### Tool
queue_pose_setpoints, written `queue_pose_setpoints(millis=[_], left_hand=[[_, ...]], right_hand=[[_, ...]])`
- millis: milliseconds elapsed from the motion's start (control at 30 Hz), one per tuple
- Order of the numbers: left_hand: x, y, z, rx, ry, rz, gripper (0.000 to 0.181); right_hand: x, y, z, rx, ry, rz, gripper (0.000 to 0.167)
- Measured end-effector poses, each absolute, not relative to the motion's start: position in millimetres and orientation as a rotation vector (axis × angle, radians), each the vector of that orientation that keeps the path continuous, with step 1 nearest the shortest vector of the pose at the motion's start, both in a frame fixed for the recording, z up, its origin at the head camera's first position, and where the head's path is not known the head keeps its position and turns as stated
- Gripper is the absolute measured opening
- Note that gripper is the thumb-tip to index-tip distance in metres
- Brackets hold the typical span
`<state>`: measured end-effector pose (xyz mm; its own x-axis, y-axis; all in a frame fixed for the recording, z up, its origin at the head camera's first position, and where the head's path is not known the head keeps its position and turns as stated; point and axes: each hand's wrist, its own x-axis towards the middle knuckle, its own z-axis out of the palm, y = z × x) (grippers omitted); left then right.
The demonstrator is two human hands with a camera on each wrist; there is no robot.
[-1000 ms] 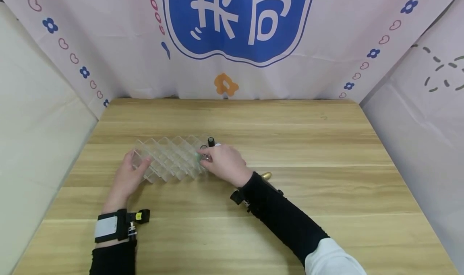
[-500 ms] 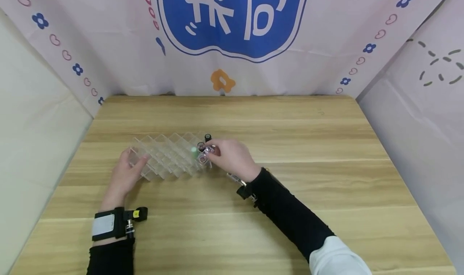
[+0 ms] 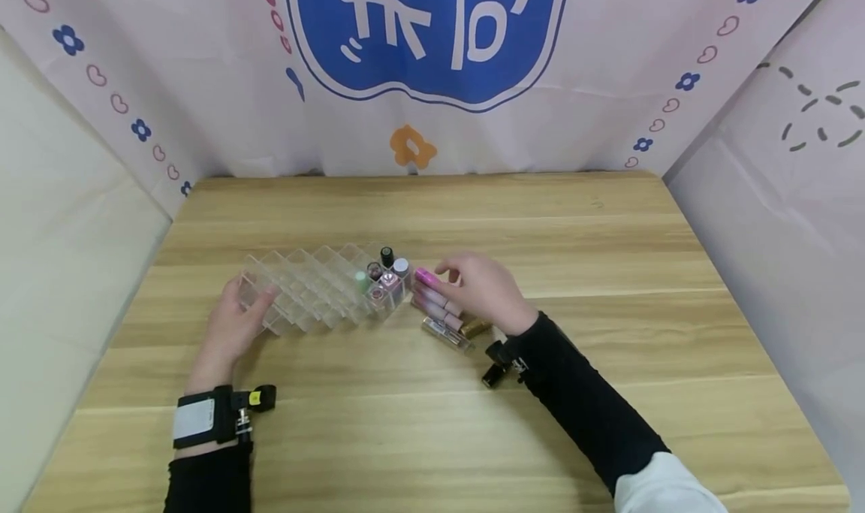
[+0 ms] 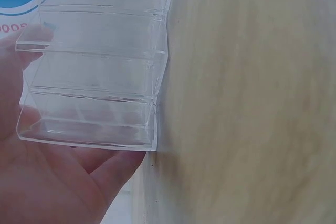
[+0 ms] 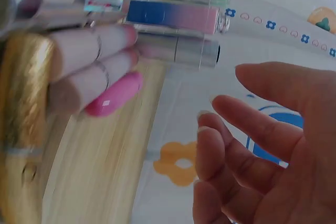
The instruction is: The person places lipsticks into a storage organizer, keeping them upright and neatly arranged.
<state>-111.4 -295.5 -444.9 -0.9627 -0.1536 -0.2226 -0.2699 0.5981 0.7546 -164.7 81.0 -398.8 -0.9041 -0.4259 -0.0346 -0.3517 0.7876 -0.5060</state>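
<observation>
My left hand (image 3: 233, 321) grips the near-left end of a clear acrylic lipstick organizer (image 3: 317, 288), thumb in front; the left wrist view shows the fingers around its end wall (image 4: 89, 142). Several lipsticks stand in the right-end compartments, among them a black one (image 3: 387, 256) and a grey-capped one (image 3: 401, 267). My right hand (image 3: 486, 288) hovers beside a bright pink lipstick (image 3: 426, 276) lying right of the organizer. In the right wrist view its fingers (image 5: 247, 145) are loosely bent and apart from the pink lipstick (image 5: 115, 95), with nothing between them.
Next to the pink lipstick lie pale pink tubes (image 5: 81, 51), a gold tube (image 3: 476, 327) and a clear tube (image 3: 446, 334). A black tube (image 3: 495, 375) lies nearer, by the right wrist. A printed cloth (image 3: 541, 137) hangs behind the wooden table (image 3: 378, 438).
My right hand has let go of a lipstick at the organizer's right end and moved right, over the loose tubes. My left hand stays on the organizer.
</observation>
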Motion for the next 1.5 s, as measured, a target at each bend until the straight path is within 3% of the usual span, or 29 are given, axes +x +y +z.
queue_pose_setpoints(millis=[567, 1033, 1500], left_hand=[[-109, -295, -446, -0.383, 2.688, 1.298, 0.086], [-109, -295, -450, -0.38, 2.698, 1.284, 0.087], [-112, -293, -445, -0.39, 2.693, 1.295, 0.087]], right_hand=[[-156, 139, -409, -0.47, 2.797, -0.662, 0.032], [-153, 158, -433, -0.526, 2.628, -0.652, 0.033], [-157, 163, -447, -0.562, 2.587, -0.73, 0.017]])
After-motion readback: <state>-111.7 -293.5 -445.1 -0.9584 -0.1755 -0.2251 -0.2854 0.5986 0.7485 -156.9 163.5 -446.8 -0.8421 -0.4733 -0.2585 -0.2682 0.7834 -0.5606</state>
